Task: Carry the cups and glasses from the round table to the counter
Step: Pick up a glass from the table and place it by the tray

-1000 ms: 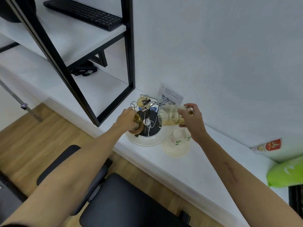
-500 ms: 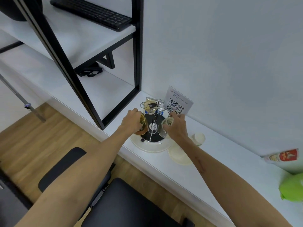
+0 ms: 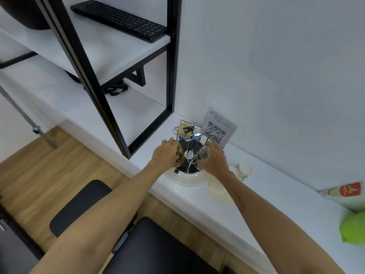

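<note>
1. Both hands are over the wire cup rack (image 3: 190,149) on the white counter (image 3: 246,210). The left hand (image 3: 165,155) curls round an amber glass (image 3: 179,155) at the rack's left side, and the right hand (image 3: 214,158) curls round a clear glass (image 3: 203,153) at its right side. Both glasses are already at the counter, over the rack's round tray (image 3: 185,179).

2. First risk: the rack's thin upright prongs stand close between the two glasses. A glass lowered off-line may strike a prong tip and chip, or slide off it and tip.

3. Two hands working at once in a tight spot is a risk too. The knuckles sit near each other, so a nudge from one hand could knock the other glass against the wire.

4. Whether either glass is already seated on a prong cannot be told, as the fingers hide the rims. Letting go early could drop a glass into the tray.

5. A paper cup (image 3: 245,169) lies on its side just right of the right wrist, with a plate (image 3: 217,191) near it. A careless pull-back of the forearm could sweep the cup along the counter.

6. The QR sign (image 3: 218,128) stands just beyond the rack, so a far reach could topple it.
</note>
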